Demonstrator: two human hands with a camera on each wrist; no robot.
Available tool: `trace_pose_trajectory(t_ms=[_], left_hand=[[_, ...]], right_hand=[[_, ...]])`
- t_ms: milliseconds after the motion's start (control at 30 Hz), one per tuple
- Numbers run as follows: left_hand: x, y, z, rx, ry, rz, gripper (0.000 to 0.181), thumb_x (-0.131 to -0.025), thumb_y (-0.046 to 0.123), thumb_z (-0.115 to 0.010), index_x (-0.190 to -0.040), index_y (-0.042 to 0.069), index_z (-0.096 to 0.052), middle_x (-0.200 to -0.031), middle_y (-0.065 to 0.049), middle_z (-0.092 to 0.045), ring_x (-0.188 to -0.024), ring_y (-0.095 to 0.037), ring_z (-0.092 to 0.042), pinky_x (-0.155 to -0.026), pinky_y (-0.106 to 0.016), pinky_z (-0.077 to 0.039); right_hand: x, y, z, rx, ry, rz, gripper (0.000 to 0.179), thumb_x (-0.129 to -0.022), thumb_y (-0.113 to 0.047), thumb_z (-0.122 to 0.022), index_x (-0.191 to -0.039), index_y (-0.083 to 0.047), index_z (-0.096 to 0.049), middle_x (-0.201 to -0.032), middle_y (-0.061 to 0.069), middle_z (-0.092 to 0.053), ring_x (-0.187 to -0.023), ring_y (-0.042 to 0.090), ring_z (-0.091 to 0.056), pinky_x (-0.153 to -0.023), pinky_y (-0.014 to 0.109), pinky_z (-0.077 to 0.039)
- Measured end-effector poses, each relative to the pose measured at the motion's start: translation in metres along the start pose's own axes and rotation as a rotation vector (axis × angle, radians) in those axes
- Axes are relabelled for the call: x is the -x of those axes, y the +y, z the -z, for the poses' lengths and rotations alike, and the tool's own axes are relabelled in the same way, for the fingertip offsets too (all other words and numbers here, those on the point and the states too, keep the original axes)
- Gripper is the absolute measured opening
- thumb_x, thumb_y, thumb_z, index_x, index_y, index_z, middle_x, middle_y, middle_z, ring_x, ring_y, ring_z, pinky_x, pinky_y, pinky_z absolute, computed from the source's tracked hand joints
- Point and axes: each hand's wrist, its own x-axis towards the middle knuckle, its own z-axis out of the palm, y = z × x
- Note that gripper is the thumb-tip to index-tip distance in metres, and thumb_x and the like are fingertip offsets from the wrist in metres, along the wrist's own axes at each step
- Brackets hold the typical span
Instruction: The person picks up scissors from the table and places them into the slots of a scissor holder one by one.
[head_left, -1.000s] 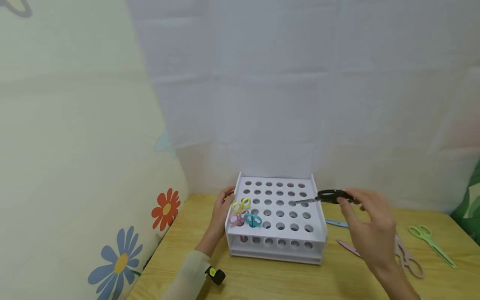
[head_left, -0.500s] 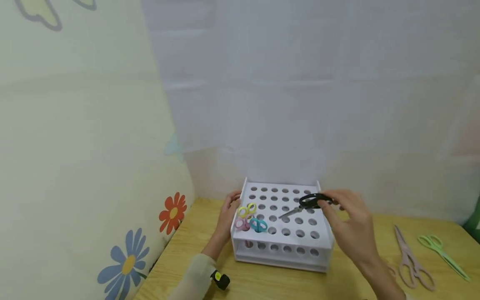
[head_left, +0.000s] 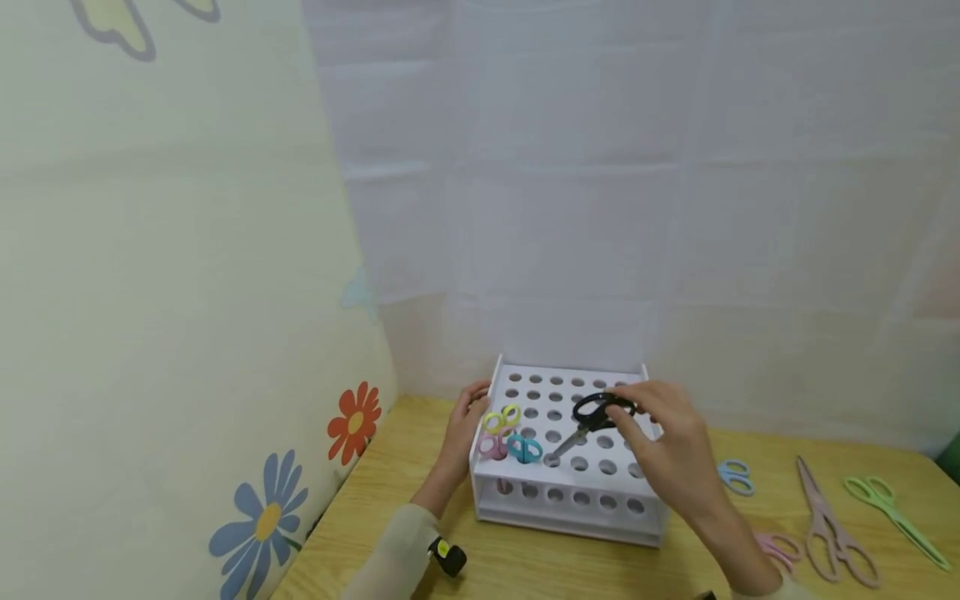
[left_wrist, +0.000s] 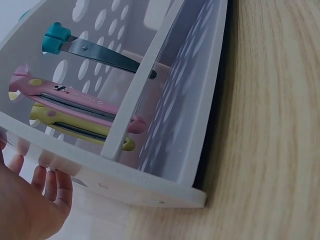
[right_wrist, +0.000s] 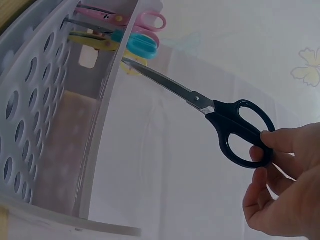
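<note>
My right hand (head_left: 675,450) pinches the black handles of a pair of scissors (right_wrist: 230,112) between thumb and fingers. Their closed blades slant down to the left, tip at a front-row hole of the white rack (head_left: 562,523), beside the teal scissors (right_wrist: 142,46). Whether the tip has entered the hole, I cannot tell. My left hand (head_left: 459,433) rests against the rack's left side, its fingers on the outer panel. Pink scissors (left_wrist: 85,100), yellow scissors (left_wrist: 75,125) and the teal pair stand in holes at the rack's left front, blades down through the tiers.
On the wooden table (head_left: 600,575), right of the rack, lie blue scissors (head_left: 738,477), pink-handled scissors (head_left: 780,548) partly behind my right forearm, large mauve scissors (head_left: 825,525) and green scissors (head_left: 896,517). A white sheet (head_left: 555,208) hangs behind, a flowered wall covering (head_left: 225,333) at left.
The right hand has carried the black scissors leftward over the rack, and the blades have tipped steeper downward to the front row. The left hand stays at the rack's side. The head view has shifted slightly.
</note>
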Motion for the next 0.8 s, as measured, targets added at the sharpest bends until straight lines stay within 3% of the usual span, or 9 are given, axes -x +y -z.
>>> trace_pose_trajectory(t_ms=[367,633,800], left_hand=[[-0.003,-0.003,0.001,-0.009,-0.001,-0.007,0.038,-0.106,0.012,-0.052,-0.141,-0.003,-0.053,-0.134,-0.02,-0.059,-0.111,-0.022,-0.055,-0.089,-0.03,-0.045],[-0.017,-0.034,0.002,0.022,0.012,0.0,0.041,-0.107,0.019,-0.053,-0.143,0.001,-0.053,-0.136,-0.016,-0.058,-0.117,-0.024,-0.054,-0.094,-0.031,-0.043],[-0.017,-0.036,0.0,-0.001,0.036,-0.016,0.04,-0.106,0.026,-0.054,-0.142,0.007,-0.056,-0.134,-0.011,-0.06,-0.118,-0.025,-0.055,-0.096,-0.033,-0.043]], right_hand=[[-0.003,0.001,-0.018,0.007,-0.077,0.07,0.029,-0.081,0.005,-0.081,-0.108,-0.006,-0.078,-0.099,-0.002,-0.07,-0.089,0.017,-0.053,-0.075,0.03,-0.039],[0.002,-0.001,-0.032,0.045,-0.095,0.114,0.032,-0.078,0.005,-0.084,-0.108,-0.006,-0.079,-0.097,-0.002,-0.069,-0.088,0.016,-0.054,-0.073,0.028,-0.041],[0.005,0.002,-0.04,0.019,-0.094,0.104,0.034,-0.08,0.008,-0.082,-0.111,-0.006,-0.077,-0.099,-0.001,-0.067,-0.088,0.015,-0.059,-0.072,0.024,-0.045]])
